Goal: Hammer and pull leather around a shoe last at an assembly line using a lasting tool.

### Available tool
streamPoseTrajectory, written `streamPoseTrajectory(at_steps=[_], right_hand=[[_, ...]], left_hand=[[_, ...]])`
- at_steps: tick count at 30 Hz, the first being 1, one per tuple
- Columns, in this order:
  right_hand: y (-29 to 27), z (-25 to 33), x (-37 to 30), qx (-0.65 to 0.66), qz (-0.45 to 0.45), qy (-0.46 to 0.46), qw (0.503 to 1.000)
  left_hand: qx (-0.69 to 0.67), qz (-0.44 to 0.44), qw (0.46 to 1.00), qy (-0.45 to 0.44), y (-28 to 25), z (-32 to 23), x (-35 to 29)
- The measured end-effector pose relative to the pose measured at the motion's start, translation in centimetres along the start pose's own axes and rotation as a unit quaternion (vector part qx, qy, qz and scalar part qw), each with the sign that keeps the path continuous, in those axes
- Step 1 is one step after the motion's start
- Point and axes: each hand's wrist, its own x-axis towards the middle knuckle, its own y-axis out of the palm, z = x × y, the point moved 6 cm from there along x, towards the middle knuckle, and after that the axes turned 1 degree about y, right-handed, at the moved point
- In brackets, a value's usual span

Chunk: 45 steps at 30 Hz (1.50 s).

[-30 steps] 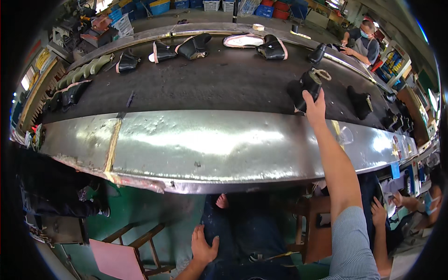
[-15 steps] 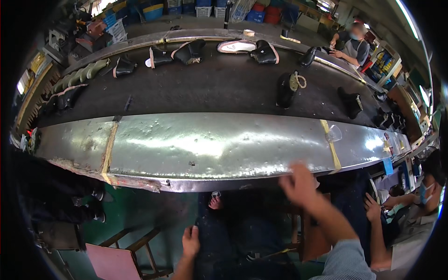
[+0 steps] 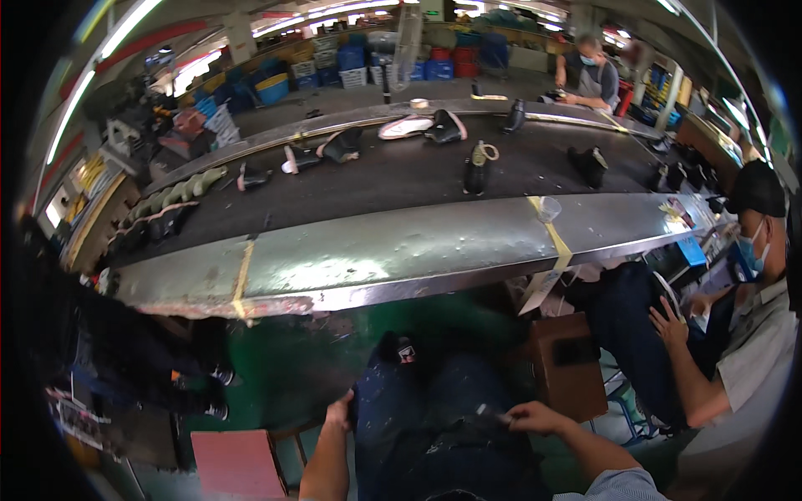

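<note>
My right hand [image 3: 535, 416] is over my lap, fingers closed on a small dark object with a pale grey tip [image 3: 486, 410]; its kind is too blurred to tell. My left hand [image 3: 338, 411] is beside my left thigh, its fingers curled in, and what they hold, if anything, is hidden. Dark trousers [image 3: 401, 426] cover my legs. Beyond my knees runs a dented metal ledge [image 3: 401, 246] along a dark conveyor belt [image 3: 368, 184]. On the belt stands a black boot [image 3: 476, 174] with a loop at its top; a pink-edged black boot [image 3: 446, 127] lies farther back.
At the right a seated co-worker [image 3: 756, 334] handles something pale. Another person [image 3: 587, 75] works across the belt. A brown box-like stool [image 3: 568, 367] stands right of my legs, a pink board [image 3: 236, 464] at the left. A clear cup [image 3: 548, 209] sits on the ledge.
My right hand has come back from the ledge's edge to my lap. My left hand now lies against my thigh. The view has tilted up and shifted, showing more of the room.
</note>
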Motion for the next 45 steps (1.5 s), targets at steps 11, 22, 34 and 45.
streamPoseTrajectory(at_steps=[11, 22, 34, 45], right_hand=[[-5.0, -2.4, 10.9, -0.136, -0.270, 0.030, 0.953], [-9.8, 9.4, -3.1, -0.252, -0.417, -0.205, 0.849], [-4.7, -6.4, -9.8, -0.380, -0.207, 0.039, 0.901], [-7.8, 4.4, -10.7, -0.127, -0.214, -0.086, 0.965]], left_hand=[[-0.100, -0.017, 0.977, 0.185, 0.5, -11.3, -7.8], [-0.183, 0.006, 0.911, 0.370, -3.4, -15.1, -18.8], [0.167, -0.195, 0.966, -0.033, -23.4, 12.8, -14.0], [0.282, -0.235, 0.929, 0.051, -19.6, 3.2, -13.5]])
